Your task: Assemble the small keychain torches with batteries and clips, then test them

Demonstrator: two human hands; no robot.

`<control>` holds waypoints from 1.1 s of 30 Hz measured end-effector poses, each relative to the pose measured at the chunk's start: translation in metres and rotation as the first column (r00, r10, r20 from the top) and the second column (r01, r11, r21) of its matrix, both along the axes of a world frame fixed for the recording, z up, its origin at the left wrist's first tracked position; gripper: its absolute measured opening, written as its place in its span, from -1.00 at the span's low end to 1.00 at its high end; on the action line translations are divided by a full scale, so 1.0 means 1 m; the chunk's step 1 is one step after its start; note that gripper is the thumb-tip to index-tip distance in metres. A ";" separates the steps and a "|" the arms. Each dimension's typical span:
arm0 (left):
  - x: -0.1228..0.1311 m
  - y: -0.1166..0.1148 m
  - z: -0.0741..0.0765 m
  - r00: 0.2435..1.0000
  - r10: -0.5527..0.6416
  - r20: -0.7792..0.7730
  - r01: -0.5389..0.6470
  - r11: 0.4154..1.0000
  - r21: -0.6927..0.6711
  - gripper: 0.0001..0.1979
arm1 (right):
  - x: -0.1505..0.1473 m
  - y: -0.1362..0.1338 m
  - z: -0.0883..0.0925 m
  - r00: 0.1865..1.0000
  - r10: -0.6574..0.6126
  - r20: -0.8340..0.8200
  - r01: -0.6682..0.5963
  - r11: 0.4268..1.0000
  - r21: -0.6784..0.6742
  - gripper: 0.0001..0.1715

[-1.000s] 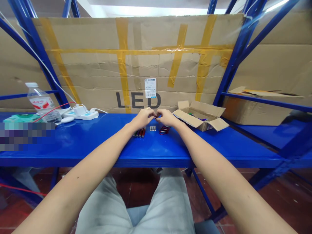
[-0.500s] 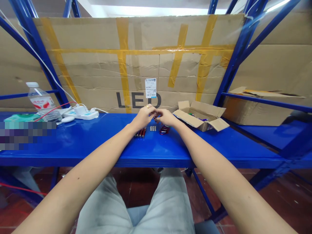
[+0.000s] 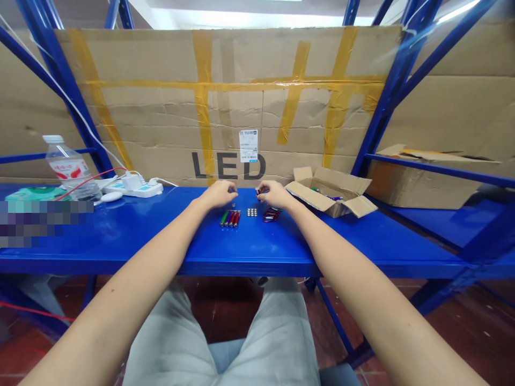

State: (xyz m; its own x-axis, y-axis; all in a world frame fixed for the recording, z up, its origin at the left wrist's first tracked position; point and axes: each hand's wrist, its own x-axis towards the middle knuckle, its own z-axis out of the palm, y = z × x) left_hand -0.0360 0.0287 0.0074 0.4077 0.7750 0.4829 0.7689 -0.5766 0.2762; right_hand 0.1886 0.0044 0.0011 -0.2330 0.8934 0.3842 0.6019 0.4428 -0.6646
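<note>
My left hand (image 3: 220,194) hovers above the blue table, its fingers curled together; whatever may be between them is too small to make out. Just under its fingertips lies a tiny silver piece (image 3: 233,205). Nearer to me, several slim metal tubes (image 3: 230,219) in green, purple and red lie side by side with silver ends. My right hand (image 3: 276,194) pinches a small dark metal piece (image 3: 257,191), mostly hidden by the fingers. Between the hands, small silver round pieces (image 3: 252,212) stand in a neat grid. Red carabiner-like clips (image 3: 272,215) lie below my right hand.
An open cardboard box (image 3: 332,190) with small coloured items stands right of my right hand. On the left are a plastic bottle (image 3: 70,166), a white power strip (image 3: 134,186) and cables. A large cardboard sheet (image 3: 161,118) forms the back, between blue posts.
My hands have parted: the left moved left and uncovered the tubes and the tiny silver piece, while the right stayed nearly in place with the dark piece in its fingers.
</note>
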 end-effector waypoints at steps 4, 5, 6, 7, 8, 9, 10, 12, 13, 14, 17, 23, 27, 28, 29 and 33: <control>-0.013 0.007 -0.005 0.998 0.007 -0.062 -0.024 0.963 -0.268 -0.90 | 0.002 0.001 0.000 0.996 -0.045 0.075 0.040 0.996 0.077 -0.87; -0.013 0.007 -0.006 0.998 -0.014 -0.060 -0.004 0.959 -0.285 -0.93 | 0.002 0.002 0.000 0.995 -0.049 0.092 0.041 0.995 0.089 -0.87; -0.013 0.007 -0.007 0.998 -0.033 -0.058 0.015 0.958 -0.288 -0.95 | 0.002 0.002 0.000 0.993 -0.050 0.105 0.039 0.994 0.098 -0.88; -0.012 0.007 -0.007 0.997 -0.048 -0.056 0.031 0.959 -0.280 -0.95 | 0.002 0.002 0.000 0.992 -0.049 0.115 0.037 0.994 0.107 -0.88; -0.010 0.006 -0.007 0.997 -0.056 -0.046 0.042 0.964 -0.264 -0.93 | 0.002 0.002 0.000 0.991 -0.050 0.123 0.036 0.993 0.115 -0.88; -0.008 0.005 -0.007 0.998 -0.054 -0.019 0.048 0.970 -0.240 -0.92 | 0.001 0.002 0.001 0.990 -0.052 0.130 0.036 0.992 0.125 -0.88; -0.005 0.004 -0.007 0.999 -0.044 0.032 0.049 0.977 -0.209 -0.92 | 0.001 0.001 0.001 0.989 -0.053 0.135 0.035 0.990 0.135 -0.87; 0.002 -0.001 -0.005 0.978 -0.021 0.206 0.053 0.987 -0.150 -0.94 | 0.000 -0.001 0.003 0.989 -0.051 0.136 0.030 0.988 0.154 -0.85; 0.007 -0.004 -0.003 0.948 -0.014 0.317 0.060 0.989 -0.134 -0.96 | -0.001 -0.002 0.004 0.990 -0.045 0.132 0.023 0.987 0.162 -0.83; 0.012 -0.008 -0.002 0.907 -0.015 0.422 0.085 0.985 -0.148 -0.96 | -0.002 -0.004 0.004 0.991 -0.036 0.127 0.014 0.986 0.169 -0.81; 0.026 -0.020 0.002 0.785 -0.036 0.618 0.186 0.966 -0.180 -0.93 | -0.005 -0.005 0.004 0.992 -0.004 0.123 -0.019 0.983 0.181 -0.79; 0.033 -0.029 0.001 0.732 -0.069 0.678 0.267 0.944 -0.192 -0.92 | -0.009 -0.001 -0.001 0.988 0.094 0.125 -0.117 0.973 0.198 -0.69; 0.032 -0.029 0.001 0.716 -0.054 0.696 0.304 0.921 -0.242 -0.92 | -0.010 -0.003 0.000 0.985 0.128 0.120 -0.152 0.962 0.227 -0.66; 0.031 -0.029 0.002 0.711 -0.046 0.702 0.317 0.912 -0.261 -0.92 | -0.011 -0.004 0.000 0.985 0.134 0.110 -0.158 0.954 0.254 -0.69; 0.031 -0.029 0.002 0.703 -0.039 0.711 0.330 0.902 -0.277 -0.92 | -0.011 -0.005 -0.001 0.986 0.137 0.099 -0.160 0.946 0.282 -0.73; 0.031 -0.029 0.005 0.657 -0.019 0.754 0.366 0.883 -0.296 -0.91 | -0.016 -0.006 -0.005 0.991 0.117 0.060 -0.131 0.925 0.356 -0.72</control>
